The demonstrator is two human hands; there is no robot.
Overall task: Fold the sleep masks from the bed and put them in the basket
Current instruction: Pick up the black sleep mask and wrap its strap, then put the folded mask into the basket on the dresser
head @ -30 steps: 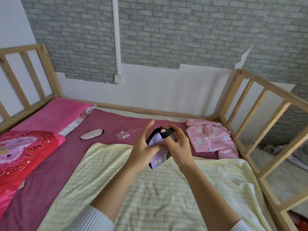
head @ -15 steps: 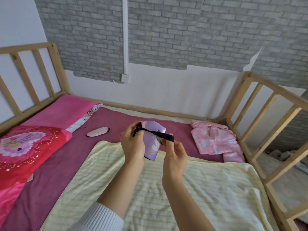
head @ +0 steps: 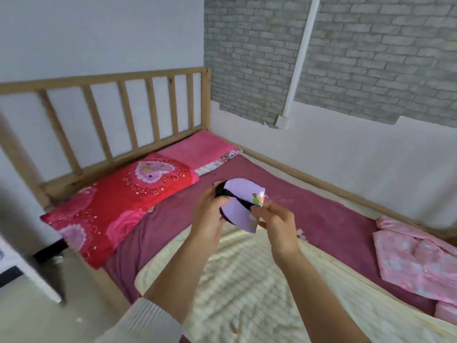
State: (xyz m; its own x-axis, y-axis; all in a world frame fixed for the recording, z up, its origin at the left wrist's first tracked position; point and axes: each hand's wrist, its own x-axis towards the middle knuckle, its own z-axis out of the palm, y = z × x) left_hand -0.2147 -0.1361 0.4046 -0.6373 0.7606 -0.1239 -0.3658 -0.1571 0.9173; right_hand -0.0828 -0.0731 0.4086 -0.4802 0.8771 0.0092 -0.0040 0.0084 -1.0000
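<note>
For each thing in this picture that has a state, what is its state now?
Purple sleep mask: folded, held in the air, black strap across it.
Left hand: shut on the mask.
Right hand: pinching the mask's edge.
Yellow blanket: spread flat.
Pink pajamas: lying loose on the bed.
Basket: not in view.

Soft, even daylight, no glare; faint shadows under arms on blanket [head: 247,280]. Motion blur throughout, details smeared. Wide-angle bending of headboard [head: 103,78] and pipe [head: 300,58] toward edges.

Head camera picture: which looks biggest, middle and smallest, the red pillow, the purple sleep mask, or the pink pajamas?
1. Red pillow
2. Pink pajamas, partly cut off by the picture's edge
3. Purple sleep mask, smallest though nearest the camera
</note>
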